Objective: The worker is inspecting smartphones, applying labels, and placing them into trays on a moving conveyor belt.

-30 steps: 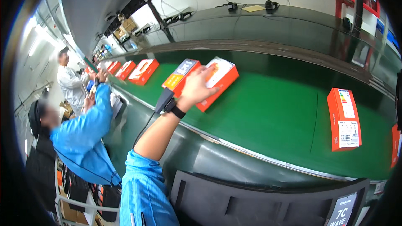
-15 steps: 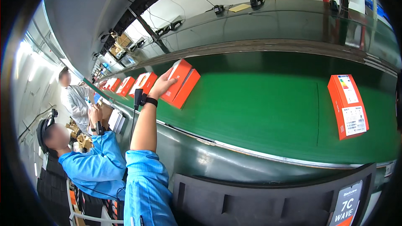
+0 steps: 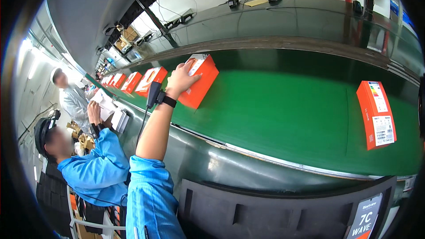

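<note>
My left hand (image 3: 182, 80) is closed on an orange box (image 3: 201, 84) over the green conveyor belt (image 3: 270, 110). The thumb lies against its near orange face, and the fingers reach over its top edge, where a white label shows. The box is tilted and slightly blurred; its underside is hidden, so I cannot tell whether it touches the belt. A black strap with a small black device (image 3: 153, 94) and a cable sits on my wrist. My right hand is out of view.
Several orange boxes (image 3: 150, 81) line the belt leftward. Another labelled orange box (image 3: 377, 114) lies far right. A black tray-like panel (image 3: 265, 214) is near me. A co-worker in blue (image 3: 95, 168) and another person in white (image 3: 73, 102) are at left.
My left hand has moved slightly right and up with the orange box. The dark gap seen across the orange faces is gone. At left, the blue-sleeved co-worker's hand has risen.
</note>
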Demonstrator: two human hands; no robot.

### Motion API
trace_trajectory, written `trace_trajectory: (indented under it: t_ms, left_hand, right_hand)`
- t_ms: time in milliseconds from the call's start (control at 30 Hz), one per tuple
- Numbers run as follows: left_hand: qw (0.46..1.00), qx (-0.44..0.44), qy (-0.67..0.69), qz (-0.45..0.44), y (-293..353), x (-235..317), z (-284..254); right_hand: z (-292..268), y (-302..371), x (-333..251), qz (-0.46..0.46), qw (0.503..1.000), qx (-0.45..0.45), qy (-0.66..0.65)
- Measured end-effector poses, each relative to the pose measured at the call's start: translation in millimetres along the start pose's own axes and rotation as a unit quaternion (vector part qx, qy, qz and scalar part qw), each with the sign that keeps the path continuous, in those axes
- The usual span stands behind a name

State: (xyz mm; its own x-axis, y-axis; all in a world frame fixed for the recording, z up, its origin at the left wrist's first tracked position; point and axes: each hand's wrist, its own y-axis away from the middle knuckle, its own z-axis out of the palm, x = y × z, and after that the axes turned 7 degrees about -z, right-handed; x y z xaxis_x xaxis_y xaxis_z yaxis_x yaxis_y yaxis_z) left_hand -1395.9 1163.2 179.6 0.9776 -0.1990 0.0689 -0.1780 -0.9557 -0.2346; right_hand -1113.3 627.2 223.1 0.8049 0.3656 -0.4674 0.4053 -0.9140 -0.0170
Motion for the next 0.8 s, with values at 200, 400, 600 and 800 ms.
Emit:
trace_trajectory:
  t_ms: [200, 400, 600, 800]
  left_hand:
    - [0.995, -0.047, -0.058, -0.071, 11.4, 11.9, 23.4]
    - [0.994, -0.037, -0.054, -0.086, 17.4, 11.2, 48.3]
    - [0.997, -0.027, -0.022, -0.075, 16.9, 5.0, 49.8]
    - [0.997, -0.024, -0.006, -0.072, 17.2, 5.4, 50.7]
  right_hand:
    - [-1.8, -9.0, -8.6, 0.002, 1.000, -0.021, -0.007]
    - [3.7, -17.9, -14.3, -0.009, 1.000, 0.001, 0.013]
    - [10.8, -28.4, -16.9, -0.004, 1.000, 0.016, 0.011]
    - [15.1, -36.8, -20.5, -0.005, 1.000, 0.027, 0.013]
